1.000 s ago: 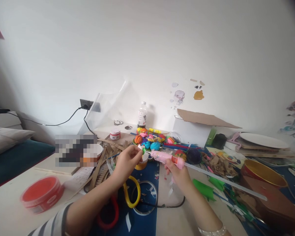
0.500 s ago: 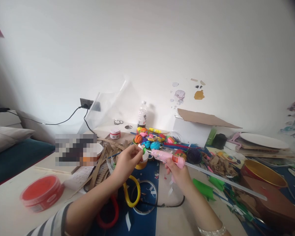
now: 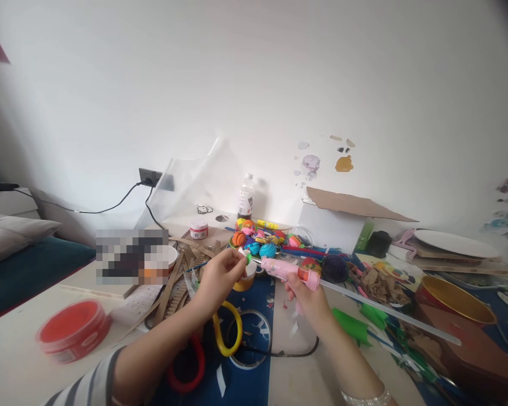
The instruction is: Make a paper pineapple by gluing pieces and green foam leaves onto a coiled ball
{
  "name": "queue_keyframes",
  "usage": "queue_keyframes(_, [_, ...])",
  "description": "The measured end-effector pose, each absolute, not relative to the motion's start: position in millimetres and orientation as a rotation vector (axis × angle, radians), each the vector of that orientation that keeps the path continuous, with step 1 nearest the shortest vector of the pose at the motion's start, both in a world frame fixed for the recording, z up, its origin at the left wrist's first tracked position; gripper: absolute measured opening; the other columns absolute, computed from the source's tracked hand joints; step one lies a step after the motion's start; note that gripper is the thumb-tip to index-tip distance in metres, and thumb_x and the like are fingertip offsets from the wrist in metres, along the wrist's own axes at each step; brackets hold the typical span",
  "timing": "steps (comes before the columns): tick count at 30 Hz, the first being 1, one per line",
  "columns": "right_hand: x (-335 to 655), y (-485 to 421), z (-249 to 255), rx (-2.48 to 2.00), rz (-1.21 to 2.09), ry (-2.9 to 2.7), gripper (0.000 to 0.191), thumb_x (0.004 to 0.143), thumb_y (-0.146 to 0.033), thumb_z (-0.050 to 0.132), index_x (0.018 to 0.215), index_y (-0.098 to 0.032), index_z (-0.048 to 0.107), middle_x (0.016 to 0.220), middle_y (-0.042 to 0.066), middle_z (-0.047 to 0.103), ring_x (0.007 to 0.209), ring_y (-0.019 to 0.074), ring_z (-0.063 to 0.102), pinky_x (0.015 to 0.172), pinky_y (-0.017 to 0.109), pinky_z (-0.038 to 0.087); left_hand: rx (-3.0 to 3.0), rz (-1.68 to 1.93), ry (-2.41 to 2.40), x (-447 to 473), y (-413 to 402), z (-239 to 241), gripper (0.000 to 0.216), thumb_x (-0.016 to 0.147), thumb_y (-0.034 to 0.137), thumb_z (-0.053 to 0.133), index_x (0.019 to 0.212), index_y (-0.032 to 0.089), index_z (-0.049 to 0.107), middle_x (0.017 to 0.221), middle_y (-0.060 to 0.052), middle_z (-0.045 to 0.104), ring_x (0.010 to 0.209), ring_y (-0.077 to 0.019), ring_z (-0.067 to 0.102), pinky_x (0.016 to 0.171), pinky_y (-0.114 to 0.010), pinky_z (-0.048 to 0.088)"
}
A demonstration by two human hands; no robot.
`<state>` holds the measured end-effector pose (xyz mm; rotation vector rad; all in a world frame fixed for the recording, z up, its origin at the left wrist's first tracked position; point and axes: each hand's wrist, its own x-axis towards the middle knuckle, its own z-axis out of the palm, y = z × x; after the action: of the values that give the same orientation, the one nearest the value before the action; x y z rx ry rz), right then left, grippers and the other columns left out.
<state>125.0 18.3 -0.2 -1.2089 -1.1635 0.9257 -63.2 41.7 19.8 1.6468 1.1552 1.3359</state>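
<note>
My right hand [image 3: 307, 293] is wrapped round a pink glue gun [image 3: 281, 268], with a long translucent glue stick [image 3: 389, 309] sticking out of its back end. The gun's metal nozzle points left. It meets or nearly meets a small green-and-white piece [image 3: 248, 257], pinched between the thumb and fingers of my left hand [image 3: 223, 276]. Too little of that piece shows to tell what it is. Just behind it lies a heap of colourful ribbed balls [image 3: 256, 239]. Below my left hand is a white-and-yellow tub [image 3: 244, 281], partly covered.
Yellow-handled [image 3: 227, 332] and red-handled [image 3: 190, 366] loops lie below my hands. A red tub [image 3: 74, 330] stands at left, near brown corrugated strips [image 3: 169, 287]. A bottle [image 3: 245, 197] stands by the wall. Crumpled brown paper [image 3: 383, 285] and a gold-lined bowl [image 3: 455, 299] are at right.
Both hands, the glue gun and the small green-and-white piece hold almost the same position. Only a very slight shift of the whole view shows.
</note>
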Motion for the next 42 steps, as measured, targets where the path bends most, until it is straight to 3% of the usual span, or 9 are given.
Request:
queue_keyframes(21, [122,14,8,-1.282,0.906,-1.191,0.052,0.048,-0.07,0.065,0.051,-0.02,0.051,0.04,-0.004,0.048,0.038,0.0114,0.043,0.04,0.025,0.038,1.614,1.354,1.14,-65,43,19,0.02,0.078,0.038,0.055,0.072,0.018,0.054,0.053,0.003,0.059,0.049,-0.0111,0.051,0.047,-0.02,0.037])
queue_keyframes(32, [122,13,8,-1.34,0.8,-1.277,0.051,0.053,-0.071,0.059,0.051,-0.021,0.05,0.038,-0.003,0.048,0.036,0.0128,0.043,0.037,0.026,0.037,1.585,1.347,1.121,-65,41,21,0.025,0.077,0.043,0.056,0.072,0.018,0.054,0.054,0.002,0.059,0.049,-0.012,0.052,0.047,-0.021,0.037])
queue_keyframes(39, [127,19,1,-1.305,0.665,-1.513,0.037,0.069,-0.056,0.056,0.06,-0.021,0.057,0.048,-0.001,0.053,0.045,0.0159,0.049,0.044,0.026,0.037,1.548,1.372,1.095,-62,37,27,0.027,0.075,0.045,0.058,0.07,0.019,0.053,0.052,0.003,0.058,0.048,-0.0116,0.051,0.047,-0.021,0.039])
queue_keyframes(42, [128,17,6,-1.287,0.61,-1.705,0.029,0.066,-0.044,0.064,0.052,-0.021,0.053,0.05,-0.003,0.051,0.048,0.0137,0.045,0.046,0.024,0.031,1.548,1.39,1.073,-62,35,29,0.026,0.077,0.043,0.057,0.072,0.018,0.053,0.052,0.004,0.057,0.048,-0.0107,0.051,0.047,-0.02,0.039])
